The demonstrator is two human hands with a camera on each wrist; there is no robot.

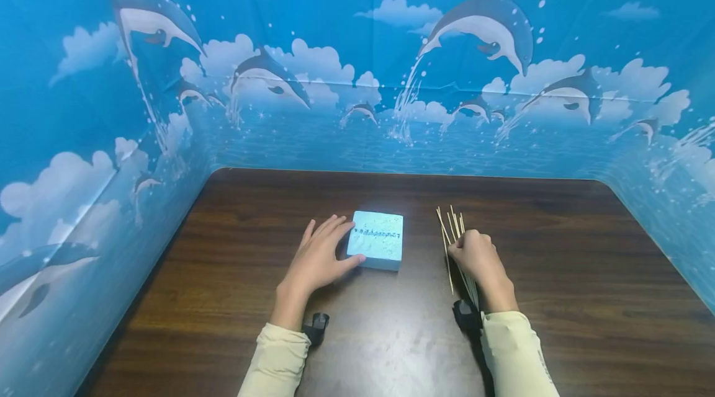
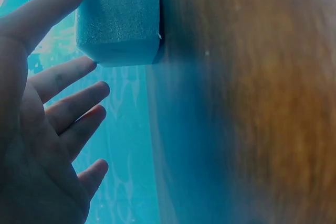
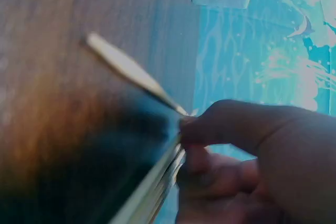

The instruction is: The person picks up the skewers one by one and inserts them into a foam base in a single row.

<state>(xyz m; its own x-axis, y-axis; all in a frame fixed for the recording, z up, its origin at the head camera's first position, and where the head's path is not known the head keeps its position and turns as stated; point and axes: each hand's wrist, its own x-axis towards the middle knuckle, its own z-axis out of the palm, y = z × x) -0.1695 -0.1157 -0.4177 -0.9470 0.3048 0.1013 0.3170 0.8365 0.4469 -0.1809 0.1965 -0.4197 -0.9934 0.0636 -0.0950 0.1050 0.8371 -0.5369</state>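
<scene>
A light-blue foam block (image 1: 375,242), with a row of small dark marks across its top, lies on the table. My left hand (image 1: 318,258) is at the block's left side, fingers spread and fairly straight; its thumb touches the near left corner. In the left wrist view the block (image 2: 118,14) stands beside the thumb and index fingertip. To the right lie several thin wooden sticks (image 1: 468,285), partly hidden under my right hand (image 1: 479,260). Thumb and curled fingers of that hand pinch a stick (image 3: 128,69), seen blurred in the right wrist view.
The dark brown wooden table (image 1: 223,273) has rounded far corners. A blue backdrop cloth (image 1: 313,136) printed with dolphins and clouds surrounds its back and sides. Black straps (image 1: 317,329) are at the wrists.
</scene>
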